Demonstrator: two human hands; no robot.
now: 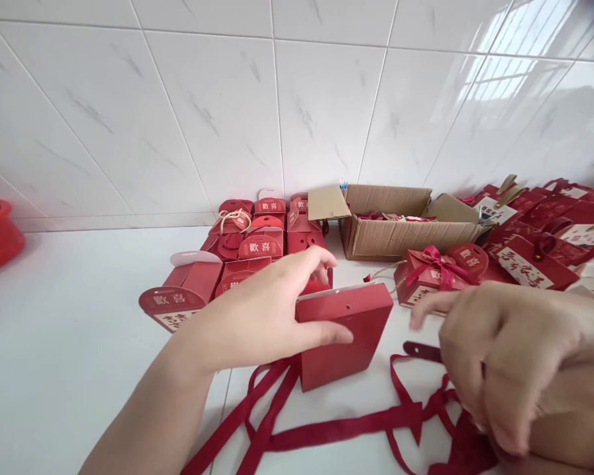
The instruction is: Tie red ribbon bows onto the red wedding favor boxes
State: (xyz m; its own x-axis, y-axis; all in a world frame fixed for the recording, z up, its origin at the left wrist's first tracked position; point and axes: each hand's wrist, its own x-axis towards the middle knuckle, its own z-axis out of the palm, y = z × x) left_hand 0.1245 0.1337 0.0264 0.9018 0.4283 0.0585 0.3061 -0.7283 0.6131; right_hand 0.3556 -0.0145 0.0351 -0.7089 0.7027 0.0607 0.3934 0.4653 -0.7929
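A red cardboard gift box [346, 336] stands upright on the white surface, with small holes along its top edge. My left hand [277, 310] holds it at the upper left, its thumb across the front face and its fingers behind the top. To the right, my right hand [515, 363] is curled, slightly blurred, with one finger pointing left. From it sticks out a dark red strap [422, 351] with a rounded end and a hole; the rest is hidden by the hand. Long dark red ribbon [336, 430] lies loose in front of the box.
Several assembled red gift boxes [261, 247] are grouped behind my left hand. An open cardboard carton [406, 239] stands against the tiled wall [327, 112]. A box with a ribbon bow [431, 265] and several red bags [527, 264] sit at the right. A red basin [0, 237] is far left.
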